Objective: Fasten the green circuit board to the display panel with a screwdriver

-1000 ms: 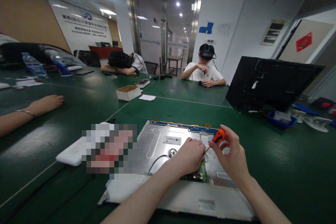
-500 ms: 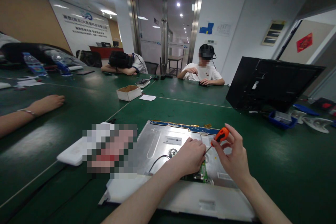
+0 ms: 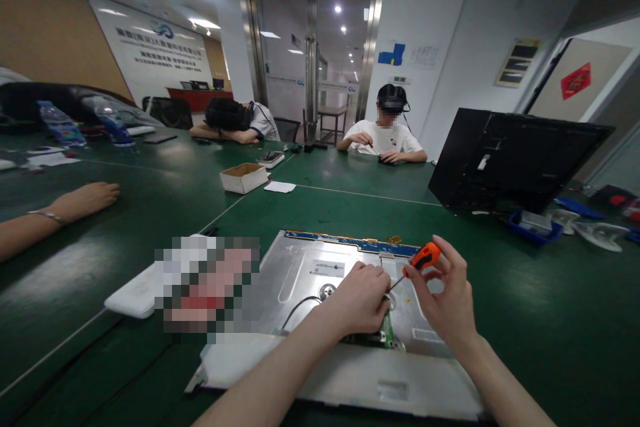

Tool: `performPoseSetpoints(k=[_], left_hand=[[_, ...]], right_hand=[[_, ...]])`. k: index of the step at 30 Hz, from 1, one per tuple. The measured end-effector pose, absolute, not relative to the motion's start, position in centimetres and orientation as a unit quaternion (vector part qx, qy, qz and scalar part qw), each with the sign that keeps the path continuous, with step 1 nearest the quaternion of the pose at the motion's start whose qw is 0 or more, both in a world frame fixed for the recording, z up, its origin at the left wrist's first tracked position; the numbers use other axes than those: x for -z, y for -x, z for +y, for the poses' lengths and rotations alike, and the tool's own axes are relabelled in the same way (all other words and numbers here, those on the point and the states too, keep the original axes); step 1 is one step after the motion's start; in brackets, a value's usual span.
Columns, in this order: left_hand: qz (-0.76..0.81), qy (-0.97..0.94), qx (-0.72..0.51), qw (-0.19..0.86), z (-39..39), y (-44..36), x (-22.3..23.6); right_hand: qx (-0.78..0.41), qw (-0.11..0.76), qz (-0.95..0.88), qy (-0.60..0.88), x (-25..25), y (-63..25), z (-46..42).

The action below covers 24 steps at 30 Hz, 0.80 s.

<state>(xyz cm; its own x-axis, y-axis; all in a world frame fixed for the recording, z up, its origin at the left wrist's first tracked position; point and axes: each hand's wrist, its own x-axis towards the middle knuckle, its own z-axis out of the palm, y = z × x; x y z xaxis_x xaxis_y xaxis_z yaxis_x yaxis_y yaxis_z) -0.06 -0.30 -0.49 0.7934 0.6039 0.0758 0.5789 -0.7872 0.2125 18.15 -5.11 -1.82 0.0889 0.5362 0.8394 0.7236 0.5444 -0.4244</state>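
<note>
A silver metal monitor back panel (image 3: 305,270) lies flat on the green table in front of me. My right hand (image 3: 447,303) pinches a small screwdriver with an orange handle (image 3: 423,257), its thin shaft slanting down to the left toward a small green circuit board (image 3: 385,333) on the panel. My left hand (image 3: 361,299) is closed in a loose fist resting on the panel right beside the screwdriver tip, covering most of the board. A black cable (image 3: 300,307) runs out from under that hand.
A black monitor shell (image 3: 510,157) stands at the right, with a blue tray (image 3: 535,225) beside it. A white flat object (image 3: 135,293) lies left of the panel. An open cardboard box (image 3: 244,177) sits further back. Another person's hand (image 3: 83,200) rests at the left; two people sit at the far side.
My right hand with the screwdriver has shifted slightly right and up. The person across the table has lowered their hands to the tabletop.
</note>
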Motion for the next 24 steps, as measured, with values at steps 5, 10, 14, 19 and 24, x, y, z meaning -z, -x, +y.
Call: performPoseSetpoints(k=[5,10,14,19,24], left_hand=[[0.341,-0.931,-0.086,0.096,-0.4,0.2,0.1],[0.414,-0.900,-0.105,0.088,1.2,1.2,-0.8],[0.477,-0.868,-0.109,0.079,3.6,3.6,-1.8],[0.520,-0.846,-0.060,0.099,5.4,6.4,-1.9],[0.529,-0.841,-0.028,0.111,4.8,6.7,-1.0]], right_hand=[[0.085,0.568,-0.675,0.463,1.7,-18.2,-5.1],[0.092,0.573,-0.670,0.463,1.7,-18.1,-5.0],[0.092,0.567,-0.671,0.470,1.8,-18.2,-4.9],[0.090,0.554,-0.684,0.466,1.7,-18.5,-5.0],[0.112,0.566,-0.677,0.456,1.3,-18.1,-5.0]])
